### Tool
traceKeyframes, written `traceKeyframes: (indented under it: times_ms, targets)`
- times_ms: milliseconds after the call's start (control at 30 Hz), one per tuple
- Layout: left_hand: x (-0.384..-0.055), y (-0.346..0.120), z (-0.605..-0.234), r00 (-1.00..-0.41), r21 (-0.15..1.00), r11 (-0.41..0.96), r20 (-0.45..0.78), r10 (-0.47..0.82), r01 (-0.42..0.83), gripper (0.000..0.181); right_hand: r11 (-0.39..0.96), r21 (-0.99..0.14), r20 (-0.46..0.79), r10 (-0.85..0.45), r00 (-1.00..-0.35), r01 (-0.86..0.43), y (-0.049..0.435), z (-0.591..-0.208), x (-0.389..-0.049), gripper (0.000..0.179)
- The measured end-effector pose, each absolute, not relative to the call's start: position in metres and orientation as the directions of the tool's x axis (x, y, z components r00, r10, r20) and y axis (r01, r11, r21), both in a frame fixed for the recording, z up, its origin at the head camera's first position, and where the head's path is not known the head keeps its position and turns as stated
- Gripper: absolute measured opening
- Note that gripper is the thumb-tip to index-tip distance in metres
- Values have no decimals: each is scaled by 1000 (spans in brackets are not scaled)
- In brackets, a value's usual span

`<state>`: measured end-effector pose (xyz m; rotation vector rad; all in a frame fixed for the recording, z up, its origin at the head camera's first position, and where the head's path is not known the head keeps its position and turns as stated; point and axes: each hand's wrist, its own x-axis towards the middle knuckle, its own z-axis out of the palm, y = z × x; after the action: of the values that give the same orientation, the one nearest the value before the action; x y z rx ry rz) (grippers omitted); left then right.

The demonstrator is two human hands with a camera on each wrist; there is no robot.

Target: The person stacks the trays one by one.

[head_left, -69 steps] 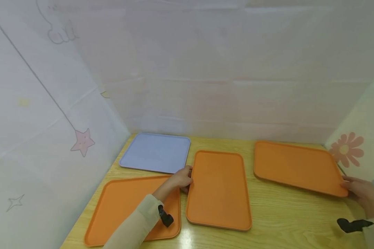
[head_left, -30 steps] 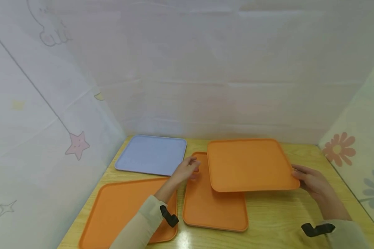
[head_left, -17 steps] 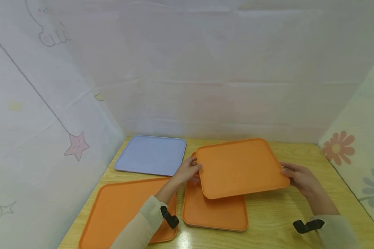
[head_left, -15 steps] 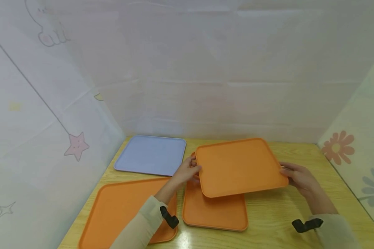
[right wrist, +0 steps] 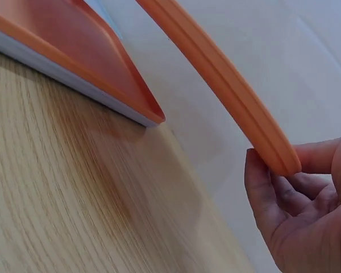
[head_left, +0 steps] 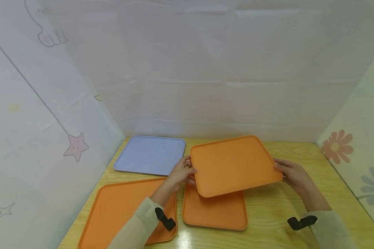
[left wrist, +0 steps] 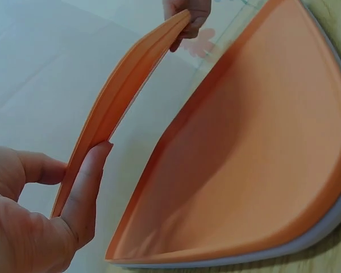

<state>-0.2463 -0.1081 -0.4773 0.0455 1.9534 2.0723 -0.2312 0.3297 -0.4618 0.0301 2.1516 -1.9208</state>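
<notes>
From where I stand, the head view shows the left hand [head_left: 180, 173] and the right hand [head_left: 293, 175] gripping opposite ends of a raised orange tray [head_left: 233, 166], tilted, just right of centre. Below it, at lower centre, lies a partly covered orange tray [head_left: 216, 212]; another flat orange tray [head_left: 121, 207] spreads across the lower left, partly behind the left sleeve [head_left: 132, 226], and a blue tray [head_left: 151, 155] sits left of centre. Those 3 rest on the wooden table [head_left: 268, 214]. In the left wrist view, the left hand's fingers pinch the raised tray's edge at lower left, the gap no wider than the rim, while the other hand holds the far end at the top; the tray underneath fills the right side, clearly apart. In the right wrist view, the right hand's fingers make an equally narrow pinch at lower right. With just the ends held, I'd say the raised tray could slip or swing if either pinch loosens; brought down tilted, a corner could catch the rim beneath and knock that tray askew. I can read no brand, label or writing in any of the 3 views; a pink star [head_left: 76, 147] at left is merely a drawing.
</notes>
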Motion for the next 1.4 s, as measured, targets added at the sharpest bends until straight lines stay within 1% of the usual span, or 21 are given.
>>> traceKeyframes:
  times_ms: [100, 167, 200, 267, 367, 433, 600, 667, 767, 833, 900, 1033, 1267, 1400]
  targets:
    - [-244, -110, -477, -961, 978, -83, -171, 216, -192, 79, -87, -974, -192, -172, -966, 209, 328, -463, -229, 42]
    - [-242, -111, -476, -965, 976, -109, -165, 204, -190, 80, -264, -938, -179, -193, -965, 226, 324, -464, -225, 27]
    - [-241, -111, -476, -967, 975, -120, -161, 198, -187, 80, -341, -911, -169, -200, -965, 230, 321, -465, -222, 24]
    - [-240, -112, -476, -970, 972, -141, -162, 181, -189, 81, -463, -853, -165, -195, -967, 239, 309, -465, -214, 25]
    - [-239, -112, -477, -975, 969, -162, -162, 150, -186, 80, -553, -799, -176, -161, -971, 236, 284, -464, -199, 23]
    - [-238, -111, -476, -979, 967, -177, -160, 125, -181, 78, -566, -793, -178, -137, -974, 225, 264, -462, -191, 26]
    - [-233, -107, -471, -985, 963, -209, -158, 70, -169, 73, -575, -799, -137, -115, -984, 178, 219, -459, -179, 49]
    - [-231, -105, -469, -986, 961, -220, -158, 54, -166, 73, -578, -800, -132, -90, -987, 160, 206, -458, -178, 52]
    - [-229, -102, -469, -988, 959, -235, -152, 38, -156, 75, -591, -791, -168, -36, -985, 157, 192, -456, -178, 53]
    - [-227, -101, -470, -988, 960, -237, -150, 24, -152, 76, -611, -773, -214, -4, -977, 171, 186, -455, -180, 57]
    - [-224, -99, -470, -989, 961, -235, -150, 16, -149, 76, -610, -770, -249, 18, -968, 187, 180, -454, -181, 64]
    - [-218, -98, -470, -989, 960, -238, -151, 2, -147, 77, -556, -807, -268, 42, -963, 200, 172, -455, -184, 79]
    - [-204, -93, -467, -991, 961, -242, -134, 16, -134, 73, -484, -850, -304, 125, -945, 209, 164, -460, -189, 92]
    - [-200, -90, -470, -991, 954, -268, -135, 17, -134, 76, -485, -843, -333, 133, -934, 231, 164, -461, -191, 92]
